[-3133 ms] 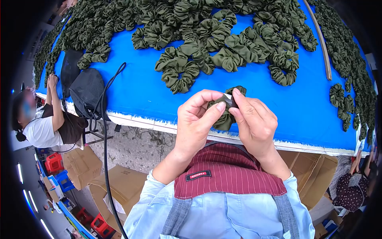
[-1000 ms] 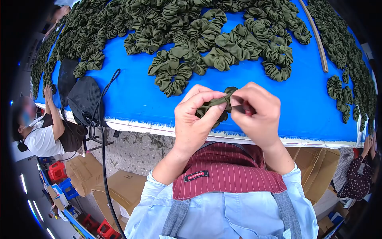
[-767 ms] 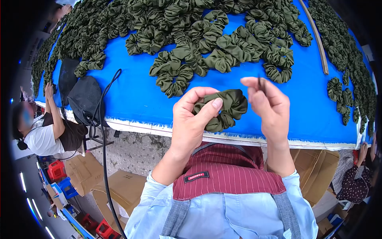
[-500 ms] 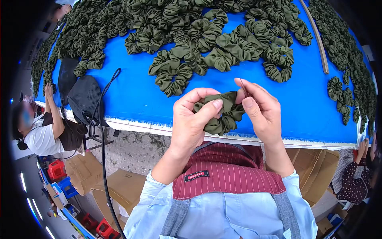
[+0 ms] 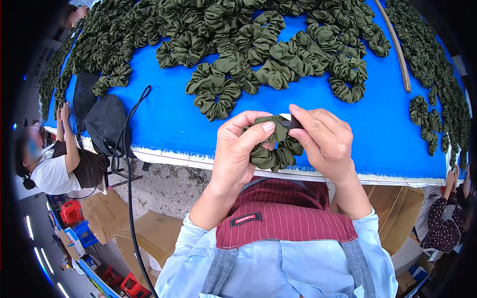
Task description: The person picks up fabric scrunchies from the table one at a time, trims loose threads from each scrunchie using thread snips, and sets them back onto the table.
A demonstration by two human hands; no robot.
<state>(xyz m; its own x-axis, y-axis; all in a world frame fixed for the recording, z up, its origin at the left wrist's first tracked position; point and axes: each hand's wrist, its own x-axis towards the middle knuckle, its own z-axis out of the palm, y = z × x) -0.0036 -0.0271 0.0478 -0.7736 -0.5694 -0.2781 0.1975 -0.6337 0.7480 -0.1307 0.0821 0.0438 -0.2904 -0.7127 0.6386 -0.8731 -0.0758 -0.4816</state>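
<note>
In front of my body, above the table's near edge, a dark green fabric scrunchie (image 5: 271, 156) is pinched in my left hand (image 5: 238, 144), the thumb pressing on its upper part. My right hand (image 5: 325, 141) is closed, thumb and fingers together, on a small dark tool (image 5: 295, 124). The tool's narrow end touches the top right of the scrunchie, where a small white patch shows. Its exact kind is hard to make out, since my fingers cover most of it.
Piles of green scrunchies (image 5: 213, 22) lie on the blue-covered table (image 5: 164, 111). A wooden strip (image 5: 396, 44) divides them at right. A black mesh bag (image 5: 106, 121) and black cable (image 5: 130, 184) are at left. Cardboard boxes (image 5: 154, 231) stand below. Co-workers (image 5: 54, 166) work on both sides.
My right hand has turned and closed in, bringing the dark tool against the scrunchie's upper right. My left hand still grips the scrunchie, which is slightly turned, its central hole more visible.
</note>
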